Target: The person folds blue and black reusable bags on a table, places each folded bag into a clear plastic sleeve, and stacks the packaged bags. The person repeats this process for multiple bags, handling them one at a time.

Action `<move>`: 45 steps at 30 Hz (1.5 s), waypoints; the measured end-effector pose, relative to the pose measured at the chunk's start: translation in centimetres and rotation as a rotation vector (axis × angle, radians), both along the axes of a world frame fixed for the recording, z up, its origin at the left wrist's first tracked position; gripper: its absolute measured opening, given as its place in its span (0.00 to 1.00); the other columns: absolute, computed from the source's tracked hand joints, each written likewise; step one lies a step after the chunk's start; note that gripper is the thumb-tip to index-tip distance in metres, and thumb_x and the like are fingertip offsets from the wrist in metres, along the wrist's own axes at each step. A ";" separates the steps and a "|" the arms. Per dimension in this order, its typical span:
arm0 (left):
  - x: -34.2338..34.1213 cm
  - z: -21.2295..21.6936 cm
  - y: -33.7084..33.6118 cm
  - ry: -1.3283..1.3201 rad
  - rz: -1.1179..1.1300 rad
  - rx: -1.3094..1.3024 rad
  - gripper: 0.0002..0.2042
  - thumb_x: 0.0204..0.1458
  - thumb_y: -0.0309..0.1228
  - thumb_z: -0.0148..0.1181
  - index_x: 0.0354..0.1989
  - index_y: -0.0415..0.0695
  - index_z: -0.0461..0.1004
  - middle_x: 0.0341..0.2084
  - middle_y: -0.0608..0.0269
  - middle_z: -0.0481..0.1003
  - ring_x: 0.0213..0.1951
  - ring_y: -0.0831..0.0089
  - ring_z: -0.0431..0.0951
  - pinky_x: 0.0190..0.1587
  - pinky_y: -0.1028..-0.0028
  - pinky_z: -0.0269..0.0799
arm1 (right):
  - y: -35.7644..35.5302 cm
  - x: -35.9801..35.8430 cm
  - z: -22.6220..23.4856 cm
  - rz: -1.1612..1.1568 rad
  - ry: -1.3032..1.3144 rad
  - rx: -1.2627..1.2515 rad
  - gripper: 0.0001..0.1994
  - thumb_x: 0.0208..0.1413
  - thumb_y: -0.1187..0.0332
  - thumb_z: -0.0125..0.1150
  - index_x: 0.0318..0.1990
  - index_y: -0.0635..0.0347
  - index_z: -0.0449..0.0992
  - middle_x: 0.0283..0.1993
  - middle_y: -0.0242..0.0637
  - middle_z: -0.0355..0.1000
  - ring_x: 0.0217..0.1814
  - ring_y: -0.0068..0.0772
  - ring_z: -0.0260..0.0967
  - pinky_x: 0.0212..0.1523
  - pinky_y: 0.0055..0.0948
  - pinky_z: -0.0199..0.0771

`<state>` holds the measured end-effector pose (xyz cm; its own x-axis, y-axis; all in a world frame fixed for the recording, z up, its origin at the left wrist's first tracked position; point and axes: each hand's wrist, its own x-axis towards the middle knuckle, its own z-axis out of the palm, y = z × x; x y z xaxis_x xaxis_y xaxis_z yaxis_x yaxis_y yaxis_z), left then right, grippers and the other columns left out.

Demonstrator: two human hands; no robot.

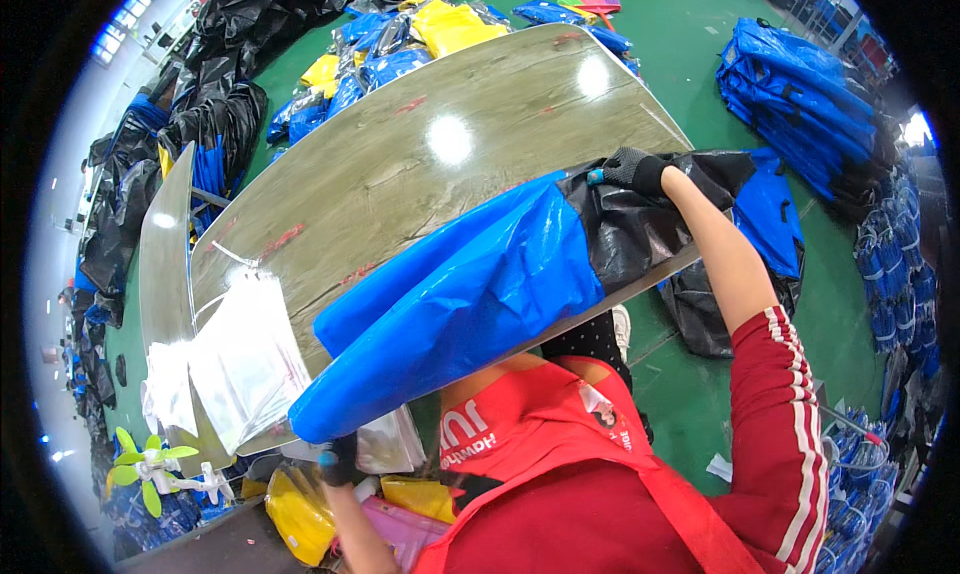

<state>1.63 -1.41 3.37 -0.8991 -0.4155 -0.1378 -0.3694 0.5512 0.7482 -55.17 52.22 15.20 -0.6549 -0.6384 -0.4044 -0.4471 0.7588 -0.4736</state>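
A long folded piece of shiny blue and black tarp-like fabric (470,274) lies along the near edge of the table (400,154). Its blue part is on the left, and the black part hangs over the table's right end. My right hand (632,171), in a black dotted glove with blue fingertips, is closed on the far edge of the black part. Below the blue part's left end is my left hand (340,461), gloved alike and slightly blurred. Its fingers are mostly hidden, so its hold cannot be made out.
Clear plastic bags (250,354) lie at the table's left end. A small green-bladed fan (150,464) and yellow packages (300,514) are at lower left. Bagged blue and yellow bundles (400,49) lie beyond the table. A tall blue stack (795,104) stands on the green floor at right.
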 end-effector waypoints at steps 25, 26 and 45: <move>-35.2 13.9 33.6 0.330 -0.713 -0.683 0.40 0.40 0.62 0.57 0.58 0.45 0.65 0.62 0.46 0.56 0.67 0.46 0.47 0.67 0.46 0.34 | 1.9 9.1 5.2 -0.141 0.606 0.050 0.25 0.53 0.42 0.50 0.47 0.51 0.77 0.47 0.46 0.74 0.50 0.49 0.71 0.50 0.43 0.70; -35.4 13.0 33.8 0.206 -0.715 -0.695 0.43 0.36 0.63 0.59 0.58 0.47 0.64 0.63 0.45 0.56 0.67 0.45 0.46 0.66 0.45 0.33 | 3.5 9.4 5.7 -0.085 0.748 -0.195 0.26 0.53 0.43 0.51 0.50 0.51 0.75 0.50 0.45 0.73 0.52 0.49 0.70 0.52 0.43 0.69; -38.4 11.9 40.8 0.252 -0.745 -0.761 0.43 0.40 0.64 0.52 0.58 0.40 0.66 0.61 0.40 0.56 0.67 0.48 0.48 0.65 0.43 0.26 | 8.4 19.1 1.5 -1.102 0.038 -1.603 0.31 0.39 0.64 0.75 0.53 0.57 0.69 0.49 0.42 0.72 0.42 0.36 0.73 0.39 0.36 0.76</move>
<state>-36.75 39.36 15.31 -0.9266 0.3457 0.1483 0.3643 0.9229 0.1246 -36.09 60.64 16.71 -0.9552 0.2890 0.0641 -0.1781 -0.3879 -0.9043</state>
